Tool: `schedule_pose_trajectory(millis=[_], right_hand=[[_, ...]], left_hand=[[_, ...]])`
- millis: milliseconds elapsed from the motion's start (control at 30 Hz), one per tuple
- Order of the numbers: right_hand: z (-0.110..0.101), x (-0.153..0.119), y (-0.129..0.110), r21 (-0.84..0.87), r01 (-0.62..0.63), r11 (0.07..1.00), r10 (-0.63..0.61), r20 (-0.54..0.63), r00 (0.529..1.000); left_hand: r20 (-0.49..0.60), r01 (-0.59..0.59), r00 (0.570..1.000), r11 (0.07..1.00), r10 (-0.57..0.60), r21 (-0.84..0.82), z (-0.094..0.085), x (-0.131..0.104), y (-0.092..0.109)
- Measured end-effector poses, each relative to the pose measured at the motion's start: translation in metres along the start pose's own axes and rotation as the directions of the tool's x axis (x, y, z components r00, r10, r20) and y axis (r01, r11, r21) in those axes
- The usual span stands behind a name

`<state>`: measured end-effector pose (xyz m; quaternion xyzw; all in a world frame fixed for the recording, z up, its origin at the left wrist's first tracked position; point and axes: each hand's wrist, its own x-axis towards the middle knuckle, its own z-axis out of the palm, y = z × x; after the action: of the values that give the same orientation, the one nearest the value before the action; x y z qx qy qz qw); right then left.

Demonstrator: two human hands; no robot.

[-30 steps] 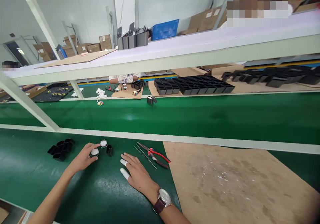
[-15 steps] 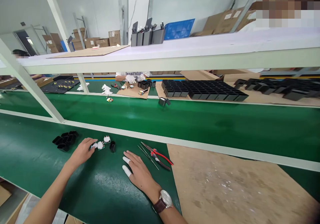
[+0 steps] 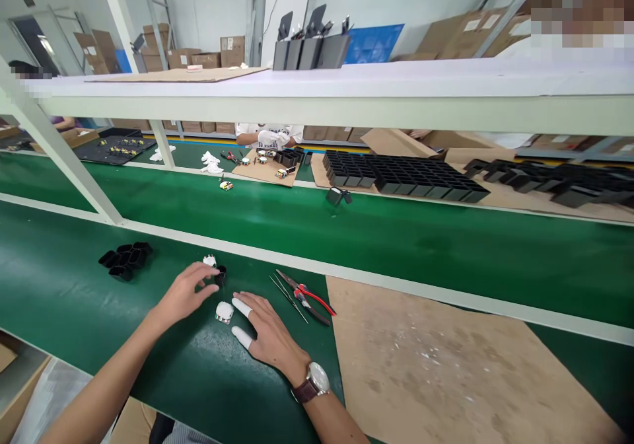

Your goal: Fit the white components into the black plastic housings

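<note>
My left hand (image 3: 189,293) reaches over the green bench with thumb and fingers apart. Its fingertips are at a small black plastic cup (image 3: 222,276); whether they touch it I cannot tell. Behind those fingers a small circuit board with a white round top (image 3: 209,259) is partly covered. A second white-topped circuit board (image 3: 224,312) lies just left of my right hand (image 3: 267,330). That hand is open, low over the bench, with white finger cots on two digits and a watch on the wrist. Beside it lie tweezers (image 3: 290,298) and red-and-black pliers (image 3: 307,298).
Several black cups (image 3: 123,259) stand in a cluster at left. A cardboard sheet (image 3: 446,358) covers the bench at right. Beyond a white rail runs a green belt (image 3: 267,216) with loose parts. Rows of black housings (image 3: 406,176) and a gloved co-worker (image 3: 270,139) are across it.
My left hand has moved right, from the white-topped boards to the black cup. One white-topped board now lies closer to me, near my right hand, which stays open.
</note>
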<state>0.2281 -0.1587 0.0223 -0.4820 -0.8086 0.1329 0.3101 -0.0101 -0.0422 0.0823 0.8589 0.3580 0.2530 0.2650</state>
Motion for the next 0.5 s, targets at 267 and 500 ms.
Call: schedule_pose_trajectory(millis=[267,500], right_hand=[[0.01,0.004,-0.001,-0.096,-0.008,0.995,0.005,-0.026,1.0],[-0.006,0.003,-0.002,-0.039,-0.001,0.999,0.002,0.027,1.0]], left_hand=[[0.089,-0.144,0.986,0.987,0.138,0.071,0.028,0.025,-0.014],[0.022,-0.116,0.993,0.989,0.118,-0.095,0.04,0.017,-0.015]])
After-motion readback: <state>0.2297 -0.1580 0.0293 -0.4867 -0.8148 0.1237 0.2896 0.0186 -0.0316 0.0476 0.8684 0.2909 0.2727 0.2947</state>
